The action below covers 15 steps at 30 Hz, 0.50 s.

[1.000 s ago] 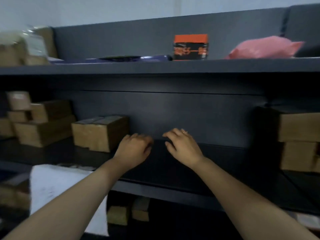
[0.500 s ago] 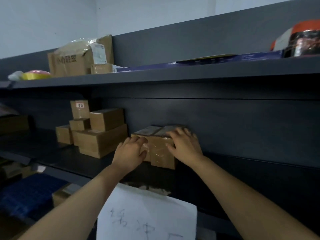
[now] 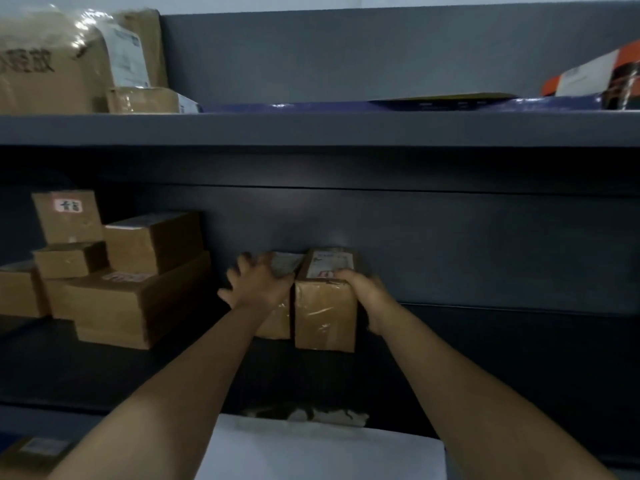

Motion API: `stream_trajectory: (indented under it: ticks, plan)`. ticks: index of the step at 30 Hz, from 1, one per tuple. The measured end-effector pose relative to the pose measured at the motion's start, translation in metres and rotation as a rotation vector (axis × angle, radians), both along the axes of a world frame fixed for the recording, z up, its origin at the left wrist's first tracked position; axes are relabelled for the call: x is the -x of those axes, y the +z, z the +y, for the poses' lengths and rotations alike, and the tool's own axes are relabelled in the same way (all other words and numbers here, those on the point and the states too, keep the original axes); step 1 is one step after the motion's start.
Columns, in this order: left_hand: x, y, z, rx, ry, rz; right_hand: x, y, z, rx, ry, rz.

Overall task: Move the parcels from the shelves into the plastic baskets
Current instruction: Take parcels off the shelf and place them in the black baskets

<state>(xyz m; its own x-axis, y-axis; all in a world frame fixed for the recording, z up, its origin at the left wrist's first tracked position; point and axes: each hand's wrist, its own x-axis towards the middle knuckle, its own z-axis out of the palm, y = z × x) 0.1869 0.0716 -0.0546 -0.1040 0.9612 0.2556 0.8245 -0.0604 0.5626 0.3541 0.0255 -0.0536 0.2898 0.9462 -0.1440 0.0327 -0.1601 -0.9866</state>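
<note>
Closest to me, a white sheet of paper (image 3: 318,452) hangs off the shelf edge below the person's arms. Past it, on the middle shelf (image 3: 104,368), two small boxes stand touching side by side. The left hand (image 3: 258,284) lies splayed across the top of the left box (image 3: 277,323), fingers spread and blurred, not clamped. The right hand (image 3: 363,296) wraps the far side of the right box (image 3: 325,317), thumb on its top edge. No basket is in sight.

I'd worry about lifting both together: the tape looks slick, the left hand has no real hold, and that box could slide off the shelf. A wide elbow might also nudge the stack of boxes (image 3: 131,299) to the left. The upper shelf (image 3: 311,128) holds more parcels.
</note>
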Motion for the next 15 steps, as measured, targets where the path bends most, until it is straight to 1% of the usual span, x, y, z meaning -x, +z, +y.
stream_trajectory:
  ticks: [2,3,6,8,12,15]
  plan:
    - [0.003,-0.005,0.005,0.106,-0.002,-0.301,-0.006,-0.001,-0.002,0.085,0.109,0.079]
    - [0.004,-0.007,0.005,0.119,-0.018,-0.391,-0.009,-0.002,-0.002,0.109,0.133,0.095]
    - [0.003,-0.011,-0.007,0.041,-0.048,-0.419,-0.012,-0.007,0.000,0.099,0.178,0.157]
    - [0.003,-0.013,-0.016,-0.032,-0.035,-0.483,-0.017,-0.012,-0.002,0.078,0.203,0.162]
    - [0.001,-0.020,-0.038,-0.112,-0.010,-0.669,-0.025,-0.020,-0.015,-0.092,0.324,0.244]
    - [-0.005,-0.022,-0.057,-0.111,0.000,-0.773,-0.030,-0.022,-0.025,-0.212,0.314,0.253]
